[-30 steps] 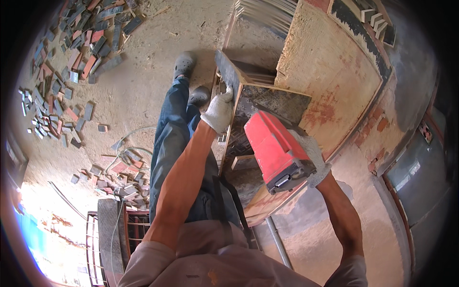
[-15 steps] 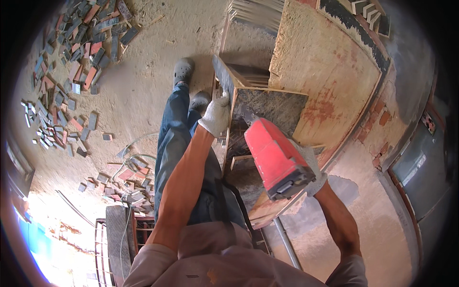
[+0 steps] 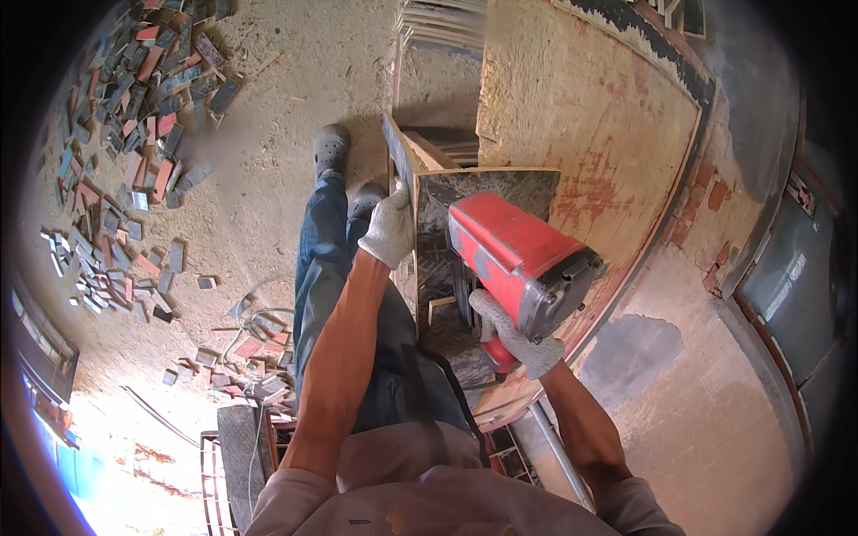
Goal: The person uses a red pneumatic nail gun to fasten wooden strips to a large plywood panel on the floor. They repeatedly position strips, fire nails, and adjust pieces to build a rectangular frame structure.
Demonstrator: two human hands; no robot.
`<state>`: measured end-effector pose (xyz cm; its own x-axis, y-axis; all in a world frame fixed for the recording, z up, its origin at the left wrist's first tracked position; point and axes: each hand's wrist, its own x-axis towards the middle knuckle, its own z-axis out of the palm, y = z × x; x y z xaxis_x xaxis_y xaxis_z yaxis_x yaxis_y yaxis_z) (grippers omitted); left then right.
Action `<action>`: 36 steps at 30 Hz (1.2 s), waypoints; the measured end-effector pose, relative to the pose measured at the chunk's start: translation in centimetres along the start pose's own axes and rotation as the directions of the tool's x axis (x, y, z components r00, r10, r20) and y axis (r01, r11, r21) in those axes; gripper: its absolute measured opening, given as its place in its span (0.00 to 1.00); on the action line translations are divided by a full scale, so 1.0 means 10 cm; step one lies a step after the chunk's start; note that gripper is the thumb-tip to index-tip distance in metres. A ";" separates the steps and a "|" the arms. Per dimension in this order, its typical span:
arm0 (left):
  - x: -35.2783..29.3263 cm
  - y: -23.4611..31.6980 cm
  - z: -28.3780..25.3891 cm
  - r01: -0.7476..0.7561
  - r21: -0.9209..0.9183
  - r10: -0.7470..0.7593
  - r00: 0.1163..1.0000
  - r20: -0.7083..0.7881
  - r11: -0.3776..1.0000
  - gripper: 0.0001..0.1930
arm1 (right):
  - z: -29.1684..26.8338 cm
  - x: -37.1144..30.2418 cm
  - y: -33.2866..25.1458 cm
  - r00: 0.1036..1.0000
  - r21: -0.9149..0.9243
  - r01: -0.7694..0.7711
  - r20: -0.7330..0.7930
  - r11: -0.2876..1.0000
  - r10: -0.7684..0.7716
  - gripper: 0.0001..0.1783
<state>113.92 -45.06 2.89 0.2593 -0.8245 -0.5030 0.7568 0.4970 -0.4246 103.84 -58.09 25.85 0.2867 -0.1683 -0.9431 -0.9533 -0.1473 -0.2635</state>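
Observation:
My right hand [image 3: 518, 335], in a light knitted glove, is wrapped round the handle of a red nail gun [image 3: 514, 250] with a dark end cap. The tool lies tilted over a box-like frame of dark-faced boards [image 3: 483, 184], and its tip is hidden behind its body. My left hand [image 3: 391, 228], gloved too, grips the left side board [image 3: 399, 147] of that frame near its corner. Its thumb lies along the board's edge; the other fingers are partly hidden.
A large stained plywood sheet [image 3: 599, 134] lies right of the frame. Stacked wooden strips [image 3: 442, 20] are beyond it. Many dark and red board offcuts [image 3: 134, 116] cover the floor at left, with a loose hose [image 3: 259, 326] near my legs. A metal pipe [image 3: 559, 451] stands at lower right.
The nail gun has turned, its capped end swinging to the right and away from me. My right hand now shows beneath it. My left hand stays on the board; the whole view has shifted slightly.

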 end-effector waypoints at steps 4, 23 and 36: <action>0.04 -0.02 -0.02 -0.036 0.013 0.037 0.997 -0.063 0.999 0.16 | 0.15 0.14 0.33 0.915 -0.168 0.334 -0.179 0.928 -0.362 0.15; 0.04 0.04 -0.18 0.053 -0.048 -0.056 0.997 -0.061 0.997 0.18 | 0.26 -0.08 0.12 0.972 0.172 0.122 -0.219 0.977 -0.083 0.13; 0.01 -0.03 -0.13 -0.011 0.073 0.026 0.976 -0.216 0.997 0.20 | 0.34 -0.32 0.27 0.984 0.339 0.057 -0.180 0.939 0.005 0.08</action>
<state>112.89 -44.94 1.99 0.1432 -0.7332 -0.6648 0.7957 0.4847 -0.3631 100.04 -54.69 27.44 0.2941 -0.3421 -0.8925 -0.9108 0.1826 -0.3702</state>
